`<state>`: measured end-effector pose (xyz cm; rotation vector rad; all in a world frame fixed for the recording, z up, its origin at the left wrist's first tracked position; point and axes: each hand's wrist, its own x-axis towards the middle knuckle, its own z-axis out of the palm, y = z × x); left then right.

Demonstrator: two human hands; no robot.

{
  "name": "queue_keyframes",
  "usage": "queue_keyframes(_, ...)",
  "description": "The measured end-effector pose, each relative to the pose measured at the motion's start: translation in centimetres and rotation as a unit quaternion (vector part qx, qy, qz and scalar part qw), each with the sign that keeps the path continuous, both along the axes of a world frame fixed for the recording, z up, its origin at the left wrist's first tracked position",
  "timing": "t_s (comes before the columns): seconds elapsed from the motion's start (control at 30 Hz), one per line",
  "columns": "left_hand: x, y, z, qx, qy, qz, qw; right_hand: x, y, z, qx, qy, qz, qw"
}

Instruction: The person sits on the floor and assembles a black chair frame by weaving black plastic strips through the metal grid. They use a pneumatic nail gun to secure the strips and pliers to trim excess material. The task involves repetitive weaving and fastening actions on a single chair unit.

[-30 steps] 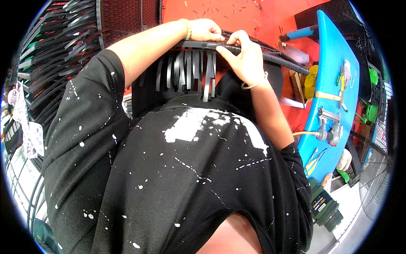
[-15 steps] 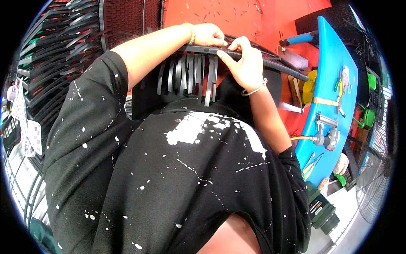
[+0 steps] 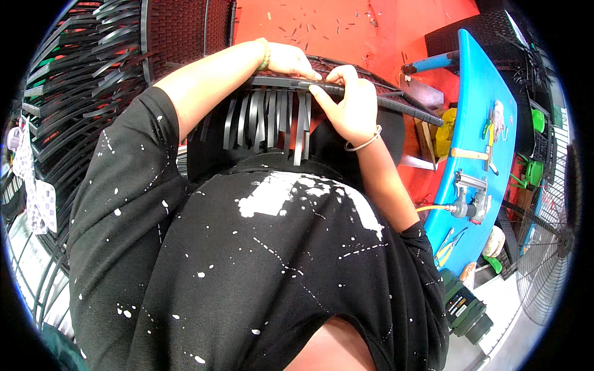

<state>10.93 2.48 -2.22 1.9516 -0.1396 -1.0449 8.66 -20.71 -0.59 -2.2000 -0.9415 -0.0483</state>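
Across my lap lies a black woven frame, its near rail (image 3: 272, 81) partly wrapped in flat black strip. Several flat black strips (image 3: 263, 120) hang loose from that rail toward my shirt. My right hand (image 3: 356, 108) is closed round the rail, thumb pressed on the near side and fingers curled over the far side. Just to its left, my left hand (image 3: 291, 62) is closed at the far side of the rail, fingertips near the right hand's index finger. Whatever the left fingers pinch is hidden or too small to make out.
At the right stands a blue stand (image 3: 479, 123) bearing a hammer (image 3: 470, 154), an air tool (image 3: 471, 198) and pliers (image 3: 447, 247). Black woven pieces with many strip ends (image 3: 111, 68) are piled at the left. Strip scraps dot the red floor (image 3: 291, 15). A fan (image 3: 547, 247) is at far right.
The view has shifted slightly. Both hands stay at the same part of the rail, with the left fingertips now stretched more toward the right index finger.
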Motion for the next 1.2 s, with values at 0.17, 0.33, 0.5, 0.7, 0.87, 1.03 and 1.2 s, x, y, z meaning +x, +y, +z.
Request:
queue_keyframes(0.17, -0.4, -0.1, 0.7, -0.021, 0.017, 0.018, 0.999, 0.0, 0.0, -0.3, 0.017, -0.022, 0.007, 1.0)
queue_keyframes(0.33, -0.3, 0.0, -1.2, -0.069, -0.018, 0.032, 0.997, 0.0, 0.0, -0.1, 0.021, -0.019, 0.016, 0.999)
queue_keyframes(0.5, 0.1, -1.2, -1.6, -0.056, -0.124, -0.013, 0.991, 0.1, -0.2, -0.1, 0.009, 0.01, 0.009, 1.0)
queue_keyframes(0.7, 0.4, -1.2, -2.3, -0.038, -0.132, -0.029, 0.99, 0.0, 0.0, 0.4, 0.018, 0.01, -0.001, 1.0)
queue_keyframes(0.87, 0.6, -1.2, -2.9, -0.039, -0.15, -0.032, 0.987, 0.3, -0.1, 0.5, 0.054, 0.051, 0.018, 0.997)
queue_keyframes(1.03, 0.4, -1.3, -2.6, -0.043, -0.153, -0.025, 0.987, -0.3, 0.2, 1.0, 0.039, 0.017, 0.005, 0.999)
queue_keyframes(1.2, -0.1, -1.4, -1.9, -0.038, -0.14, 0.001, 0.989, -0.3, 0.1, 0.2, 0.004, 0.015, -0.012, 1.0)
